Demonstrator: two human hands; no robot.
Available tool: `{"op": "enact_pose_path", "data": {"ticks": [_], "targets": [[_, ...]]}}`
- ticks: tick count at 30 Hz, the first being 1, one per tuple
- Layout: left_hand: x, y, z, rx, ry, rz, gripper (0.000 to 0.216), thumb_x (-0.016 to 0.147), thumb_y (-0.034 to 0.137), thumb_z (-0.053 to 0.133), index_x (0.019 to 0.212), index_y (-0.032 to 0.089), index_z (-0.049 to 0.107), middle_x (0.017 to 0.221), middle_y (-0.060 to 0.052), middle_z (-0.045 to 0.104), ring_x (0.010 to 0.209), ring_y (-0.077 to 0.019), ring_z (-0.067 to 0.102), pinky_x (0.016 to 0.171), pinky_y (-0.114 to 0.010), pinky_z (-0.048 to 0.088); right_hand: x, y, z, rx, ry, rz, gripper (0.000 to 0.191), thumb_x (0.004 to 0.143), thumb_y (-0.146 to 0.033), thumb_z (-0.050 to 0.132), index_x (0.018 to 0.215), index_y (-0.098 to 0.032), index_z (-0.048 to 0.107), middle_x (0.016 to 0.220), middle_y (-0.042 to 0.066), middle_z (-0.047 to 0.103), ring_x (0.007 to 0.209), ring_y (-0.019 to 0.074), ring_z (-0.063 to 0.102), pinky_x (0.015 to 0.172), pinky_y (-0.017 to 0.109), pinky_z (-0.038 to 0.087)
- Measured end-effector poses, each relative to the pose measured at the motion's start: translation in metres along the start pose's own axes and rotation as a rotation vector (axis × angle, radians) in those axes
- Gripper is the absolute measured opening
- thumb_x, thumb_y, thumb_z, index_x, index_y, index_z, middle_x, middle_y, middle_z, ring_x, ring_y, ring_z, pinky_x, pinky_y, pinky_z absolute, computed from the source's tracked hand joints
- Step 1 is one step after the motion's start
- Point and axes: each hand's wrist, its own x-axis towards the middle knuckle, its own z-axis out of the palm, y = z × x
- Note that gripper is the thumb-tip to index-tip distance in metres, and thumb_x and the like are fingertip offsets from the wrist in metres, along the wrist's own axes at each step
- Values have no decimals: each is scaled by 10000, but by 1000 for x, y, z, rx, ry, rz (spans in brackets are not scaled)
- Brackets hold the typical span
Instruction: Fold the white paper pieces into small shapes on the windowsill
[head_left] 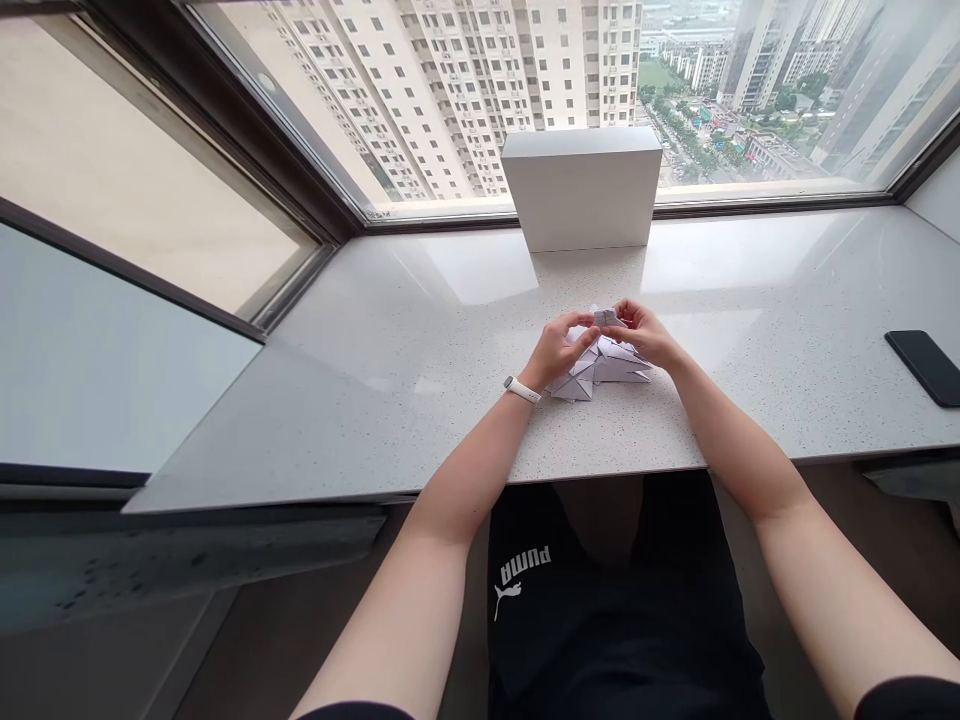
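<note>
White folded-paper piece (605, 318) is grasped by left hand (559, 347) and right hand (649, 335), just above folded-paper shapes (621, 367) laid on speckled windowsill (420, 350); white box (589, 200) is stood upright beyond; black smartphone (928, 366) is laid at right.

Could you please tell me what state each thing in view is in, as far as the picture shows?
Left hand: fingers closed on the small folded paper
Right hand: fingers closed on the same paper
Small folded paper: folded, held up between both hands
Other paper pieces: folded, lying below the hands
White wristband: worn around the left wrist
Box: standing upright
Phone: lying flat, no lit screen showing
</note>
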Motion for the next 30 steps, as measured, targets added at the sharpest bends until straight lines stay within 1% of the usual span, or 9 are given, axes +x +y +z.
{"op": "enact_pose_path", "data": {"ticks": [4, 7, 9, 11, 15, 19, 23, 27, 30], "targets": [[0, 6, 4, -80, 39, -11, 698, 1062, 914, 767, 1155, 241, 931, 1200, -142, 944, 1162, -340, 869, 1092, -488, 665, 1, 2, 4, -28, 0, -5, 845, 644, -935, 1087, 934, -279, 641, 900, -26, 675, 815, 171, 604, 747, 329, 519], [3, 3, 4, -164, 122, -17, 681, 1049, 902, 798, 1105, 235, 927, 1120, -140, 934, 1082, -314, 860, 1036, -467, 670, -1, -1, -5, -192, 73, -44, 782, 778, -977, 984, 998, -278, 712, 974, 33, 752, 900, 227, 670, 815, 374, 572], [6, -3, 4, -213, 192, -45, 653, 1038, 876, 833, 1073, 229, 914, 1079, -138, 922, 1032, -298, 848, 1004, -454, 668, -4, -2, -11, -437, 179, -66, 644, 942, -886, 908, 1022, -270, 743, 1035, 76, 796, 981, 267, 704, 908, 415, 599], [8, -10, 4, -245, 257, -103, 604, 1031, 831, 871, 1037, 227, 897, 1043, -127, 909, 989, -284, 835, 965, -437, 661, -7, -1, -15, -708, 232, -39, 459, 1050, -703, 863, 1026, -255, 768, 1077, 106, 817, 1052, 301, 724, 1001, 454, 603], [10, -21, 4, -276, 337, -222, 511, 1032, 731, 922, 993, 224, 874, 1008, -112, 892, 944, -271, 821, 881, -402, 639, -9, 3, -11, -979, 136, 74, 257, 1032, -470, 890, 1081, -226, 826, 1166, 140, 818, 1168, 345, 746, 1100, 483, 600], [9, -26, 5, -272, 356, -237, 513, 1041, 731, 911, 1000, 221, 883, 978, -112, 873, 895, -259, 789, 816, -390, 610, -8, 4, -7, -983, 112, 117, 266, 983, -429, 943, 1119, -218, 853, 1241, 154, 819, 1212, 355, 748, 1122, 486, 597], [9, -28, 5, -268, 359, -235, 522, 1035, 740, 912, 993, 220, 886, 963, -112, 860, 854, -248, 760, 779, -384, 588, -6, 4, -8, -906, 94, 132, 223, 922, -368, 963, 1037, -230, 831, 1203, 120, 844, 1102, 315, 754, 1093, 469, 587], [9, -30, 5, -269, 350, -237, 523, 1024, 744, 921, 980, 223, 886, 942, -106, 848, 834, -244, 745, 762, -383, 569, -4, 5, -15, -727, 122, 168, 252, 874, -342, 945, 1025, -252, 763, 1142, 66, 847, 1006, 256, 725, 979, 410, 588], [9, -30, 5, -272, 343, -235, 519, 1029, 738, 911, 977, 221, 886, 935, -100, 844, 832, -241, 741, 762, -379, 566, -3, 6, -21, -510, 158, 168, 338, 836, -401, 967, 999, -261, 706, 1075, 40, 815, 967, 232, 709, 899, 378, 575]]}}
